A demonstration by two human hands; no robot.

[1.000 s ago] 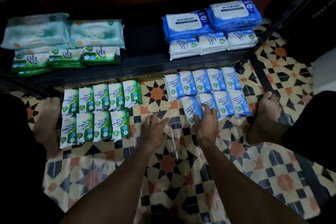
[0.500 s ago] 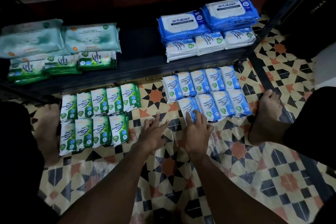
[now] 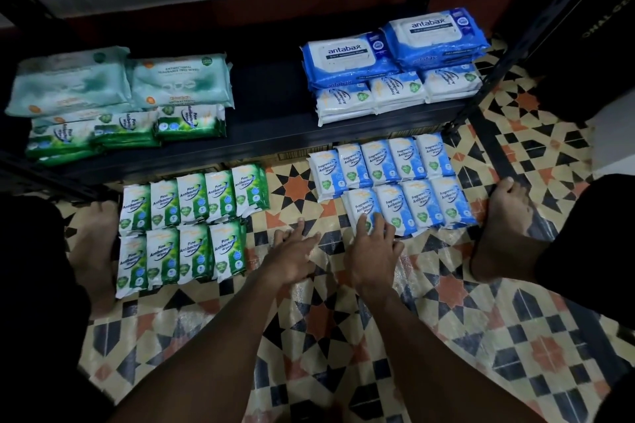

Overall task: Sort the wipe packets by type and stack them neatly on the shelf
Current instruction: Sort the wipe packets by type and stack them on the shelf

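Several small blue fragrance-free wipe packets [image 3: 395, 185] lie in two rows on the tiled floor at right. Several small green pine wipe packets [image 3: 185, 227] lie in two rows at left. My right hand [image 3: 372, 251] rests flat with straight fingers on the near-left blue packet [image 3: 360, 208]. My left hand [image 3: 295, 257] lies open on the floor between the two groups, holding nothing. On the black shelf [image 3: 275, 134] sit large pale-green packs [image 3: 123, 82] over green pine packets [image 3: 127, 129] at left, and large blue antabax packs [image 3: 395, 45] over white-blue packets [image 3: 395, 93] at right.
My bare feet stand on the patterned floor, the left foot [image 3: 96, 251] beside the green packets and the right foot [image 3: 505, 227] beside the blue ones. A black shelf upright [image 3: 488, 79] rises at right. The shelf's middle is bare between the stacks.
Both hands slid slightly back toward me, then my right hand reached forward again onto the near-left blue packet. My left hand stayed open on the floor. The view tilted a little.
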